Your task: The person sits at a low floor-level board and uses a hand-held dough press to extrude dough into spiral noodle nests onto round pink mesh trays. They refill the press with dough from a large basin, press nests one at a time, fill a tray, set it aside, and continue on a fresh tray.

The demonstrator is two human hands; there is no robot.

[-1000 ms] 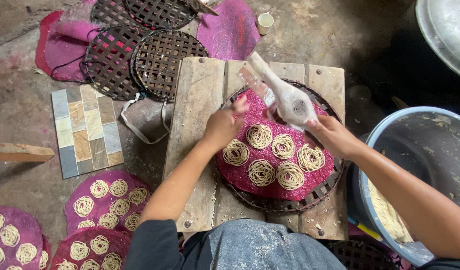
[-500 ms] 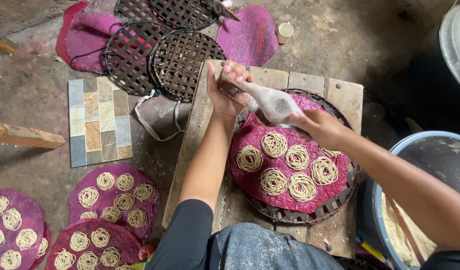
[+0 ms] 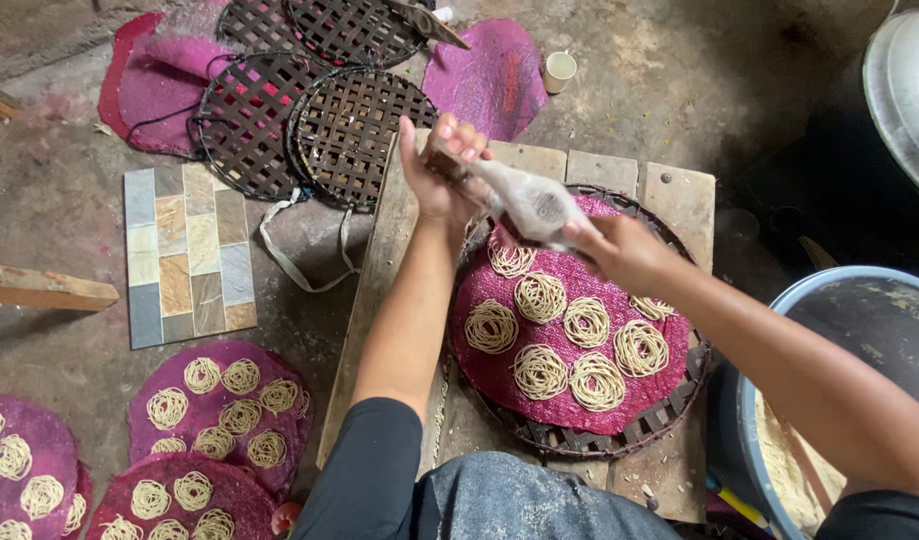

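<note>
While hands grip press, tray holds noodle coils.

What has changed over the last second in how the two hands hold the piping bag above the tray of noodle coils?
The left hand left the coils and rose to grip the twisted top of the piping bag. The right hand kept its hold lower down, tip over the far coil. The six finished coils, the pink mat and woven tray stayed put.

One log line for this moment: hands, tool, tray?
left hand: grips press top | right hand: steadies clear noodle press | round woven tray: seven noodle coils
</note>
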